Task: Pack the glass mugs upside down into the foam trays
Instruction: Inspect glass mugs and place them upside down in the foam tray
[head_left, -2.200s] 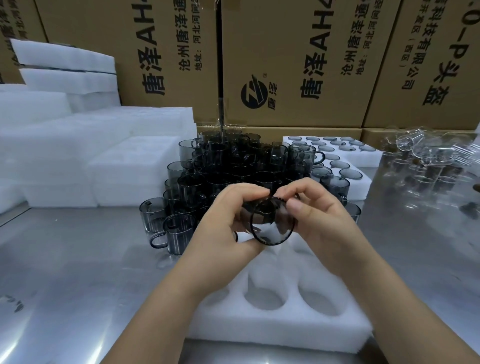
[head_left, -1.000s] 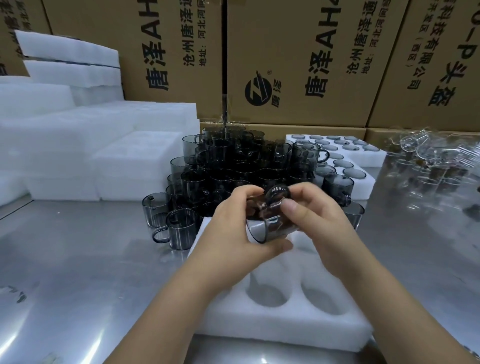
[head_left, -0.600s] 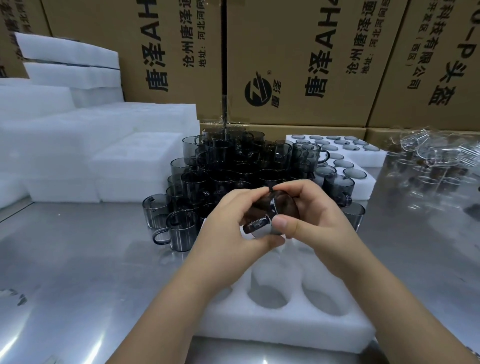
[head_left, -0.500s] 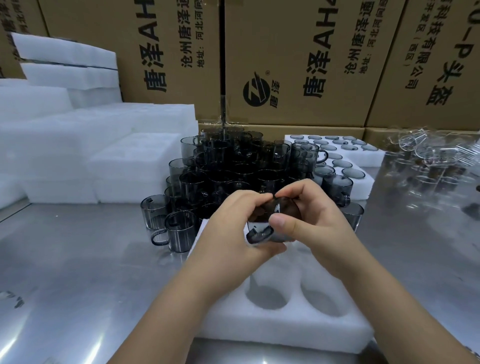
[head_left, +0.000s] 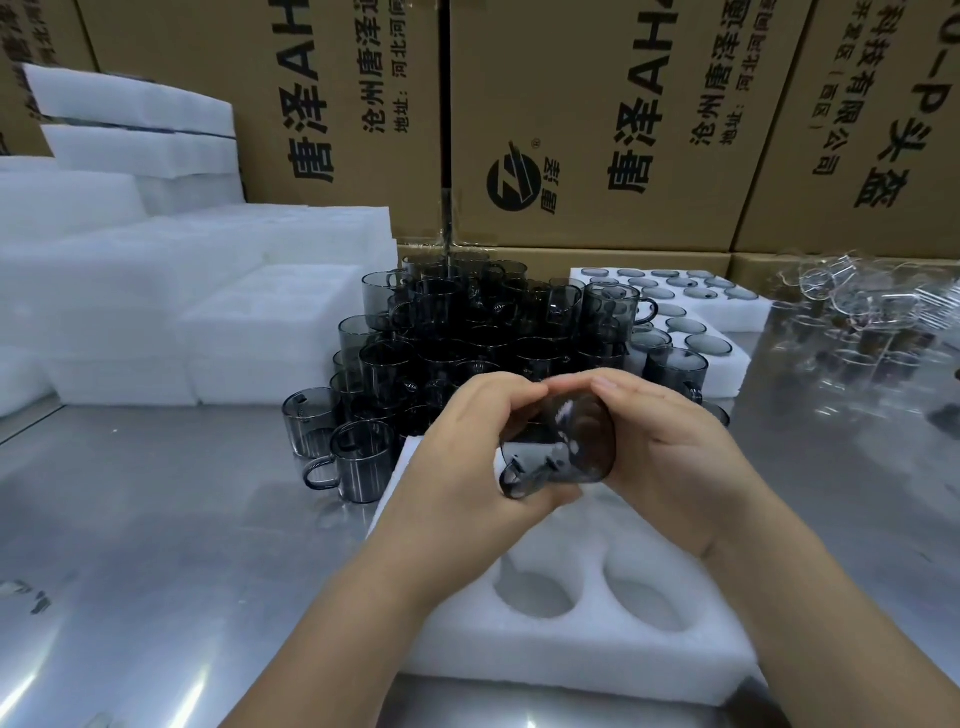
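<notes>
A smoky grey glass mug (head_left: 566, 447) is held between both hands above the white foam tray (head_left: 571, 660). My left hand (head_left: 462, 457) grips its lower rim side and my right hand (head_left: 670, 452) curls over its base. The mug is tilted, base up and away, mouth toward the tray. Two round pockets of the tray show open in front of my wrists. The tray's far part is hidden by my hands. A stack of several grey mugs (head_left: 467, 332) stands behind.
Filled foam trays (head_left: 727, 317) with upturned mugs lie at the back right. White foam blocks (head_left: 182, 312) pile up on the left. Clear glassware (head_left: 872, 322) sits on the far right of the steel table (head_left: 156, 545). Cardboard boxes (head_left: 597, 119) form the back wall.
The mug has been turned in my hands from mouth facing me to base up, and lowered slightly toward the tray.
</notes>
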